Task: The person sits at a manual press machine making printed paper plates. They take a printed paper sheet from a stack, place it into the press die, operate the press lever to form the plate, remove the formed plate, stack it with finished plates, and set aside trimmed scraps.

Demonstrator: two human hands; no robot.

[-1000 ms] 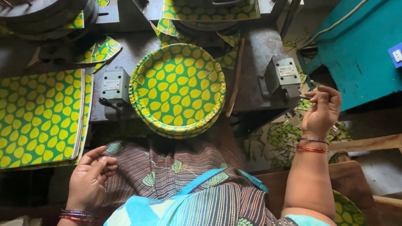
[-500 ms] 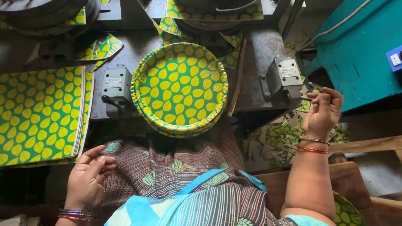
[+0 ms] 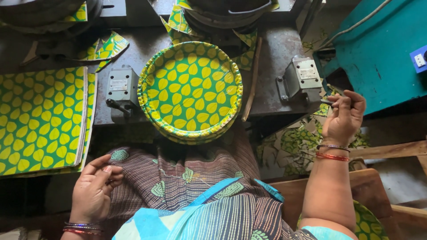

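1. Right hand (image 3: 344, 116) is up at the right; its fingers (image 3: 351, 103) curl onto the small lever sticking out of the grey switch box (image 3: 302, 80).
2. Left hand (image 3: 94, 189) sits near-left on the lap, its fingers loosely curled and holding nothing.
3. Between the hands, at the tabletop's (image 3: 271, 53) near edge, sits the stack of green and yellow leaf-print plates (image 3: 190, 89).
4. Far left lies a pile of matching flat sheets (image 3: 40, 120), with a second switch box (image 3: 121, 89) just beside the plates.

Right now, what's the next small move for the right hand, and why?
Probably press the lever on the right grey switch box: the right hand already pinches at its small handle, and the left hand rests on the lap, clear of the stack of green-and-yellow paper plates.
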